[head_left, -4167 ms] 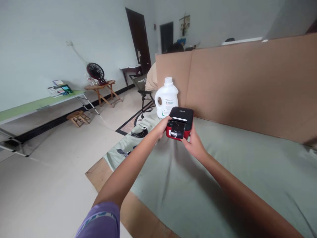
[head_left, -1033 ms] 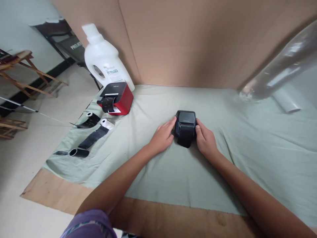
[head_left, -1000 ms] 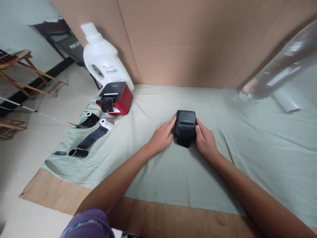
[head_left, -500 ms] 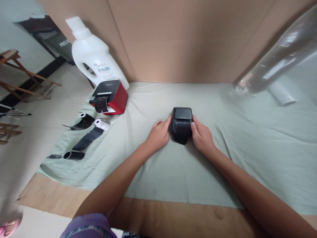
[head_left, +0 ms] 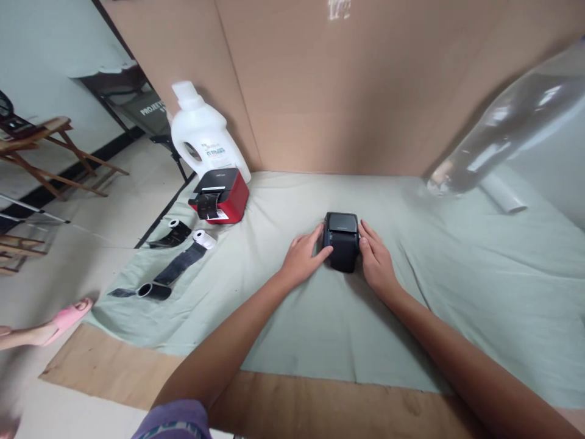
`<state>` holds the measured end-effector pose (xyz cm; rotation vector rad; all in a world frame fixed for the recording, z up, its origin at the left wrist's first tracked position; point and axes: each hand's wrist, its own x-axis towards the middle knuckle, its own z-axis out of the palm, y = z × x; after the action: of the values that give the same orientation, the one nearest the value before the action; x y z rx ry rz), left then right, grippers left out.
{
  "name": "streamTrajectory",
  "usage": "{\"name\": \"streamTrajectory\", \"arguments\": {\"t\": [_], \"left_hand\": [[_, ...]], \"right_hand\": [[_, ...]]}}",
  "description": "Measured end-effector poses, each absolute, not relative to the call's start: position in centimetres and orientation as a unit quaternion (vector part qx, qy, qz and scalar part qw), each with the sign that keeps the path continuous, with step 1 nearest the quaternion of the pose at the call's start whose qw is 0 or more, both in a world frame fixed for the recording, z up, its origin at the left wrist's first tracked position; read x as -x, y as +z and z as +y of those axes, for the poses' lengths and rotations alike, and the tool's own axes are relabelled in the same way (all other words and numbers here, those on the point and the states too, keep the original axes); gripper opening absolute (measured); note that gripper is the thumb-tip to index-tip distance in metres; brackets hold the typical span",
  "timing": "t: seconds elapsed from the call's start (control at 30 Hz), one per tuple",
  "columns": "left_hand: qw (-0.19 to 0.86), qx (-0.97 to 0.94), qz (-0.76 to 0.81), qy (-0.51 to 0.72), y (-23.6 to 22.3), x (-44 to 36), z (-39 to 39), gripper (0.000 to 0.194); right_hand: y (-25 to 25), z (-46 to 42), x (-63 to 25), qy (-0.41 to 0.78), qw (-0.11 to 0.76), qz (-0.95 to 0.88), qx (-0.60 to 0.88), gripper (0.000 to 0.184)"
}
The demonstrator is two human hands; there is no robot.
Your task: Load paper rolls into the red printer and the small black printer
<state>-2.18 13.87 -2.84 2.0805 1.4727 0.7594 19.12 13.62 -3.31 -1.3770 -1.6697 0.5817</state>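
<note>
A small black label printer (head_left: 343, 223) sits on the green cloth, with a strip of black paper (head_left: 343, 252) hanging out of its front. My left hand (head_left: 302, 256) is at its left side, thumb and fingers spread, the thumb touching the front edge. On the other side my right hand (head_left: 377, 259) lies close along the printer with its fingers stretched out and not wrapped round it. Farther left stands a red and black label printer (head_left: 235, 195), also with black paper curling from its front. Unrolled black paper rolls (head_left: 155, 291) lie in front of it.
Behind the red printer stands a white detergent bottle (head_left: 208, 131). A cardboard panel (head_left: 342, 91) closes off the back. Clear plastic wrap (head_left: 498, 134) and a white tube (head_left: 505, 194) are at right. A person's foot in a pink slipper (head_left: 70, 318) shows beside the wooden board (head_left: 105, 360).
The view has shifted, so things sit lower in the picture. My left thumb has spread to the printer's front, my right hand's hold has loosened, and the printer is turned slightly.
</note>
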Motion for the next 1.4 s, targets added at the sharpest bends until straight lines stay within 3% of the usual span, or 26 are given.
{"name": "streamTrajectory", "arguments": {"t": [0.33,0.5,0.6,0.7,0.77,0.9,1.07,1.13,1.23,1.3,1.4], "left_hand": [[0.264,-0.753,0.531,0.284,-2.5,2.4,13.9,0.068],[0.26,-0.753,0.534,0.282,-2.7,2.4,13.8,0.068],[0.258,-0.752,0.537,0.282,-2.6,2.4,13.7,0.067],[0.261,-0.751,0.539,0.279,-2.4,2.3,13.7,0.067],[0.257,-0.752,0.539,0.279,-2.3,2.3,13.7,0.067],[0.251,-0.753,0.542,0.278,-2.4,2.4,13.6,0.067],[0.251,-0.754,0.54,0.279,-2.2,2.4,13.7,0.069],[0.247,-0.76,0.533,0.28,-2.1,2.4,13.8,0.062],[0.236,-0.762,0.529,0.289,-1.9,2.4,13.6,0.049],[0.23,-0.756,0.534,0.299,-2.0,2.4,13.4,0.049],[0.25,-0.755,0.523,0.306,-2.7,2.5,13.3,0.053]], "right_hand": [[-0.9,20.9,-20.4,0.177,0.332,-0.741,0.556,0.062],[1.2,21.6,-21.2,0.108,0.309,-0.766,0.554,0.04],[2.2,22.6,-20.7,0.124,0.198,-0.803,0.549,0.023],[2.6,24.2,-19.5,0.173,0.078,-0.825,0.533,0.02],[2.7,24.9,-18.7,0.196,0.048,-0.822,0.532,0.018],[3.6,25.0,-18.6,0.197,0.074,-0.794,0.571,0.021],[7.6,23.4,-19.1,0.246,0.195,-0.764,0.564,0.013],[9.9,22.2,-17.4,0.291,0.247,-0.76,0.526,0.017],[12.9,19.9,-12.1,0.266,0.311,-0.774,0.483,0.023],[13.8,18.7,-7.3,0.232,0.305,-0.805,0.453,0.023],[12.9,17.6,-0.1,0.19,0.226,-0.867,0.4,0.023]]}}
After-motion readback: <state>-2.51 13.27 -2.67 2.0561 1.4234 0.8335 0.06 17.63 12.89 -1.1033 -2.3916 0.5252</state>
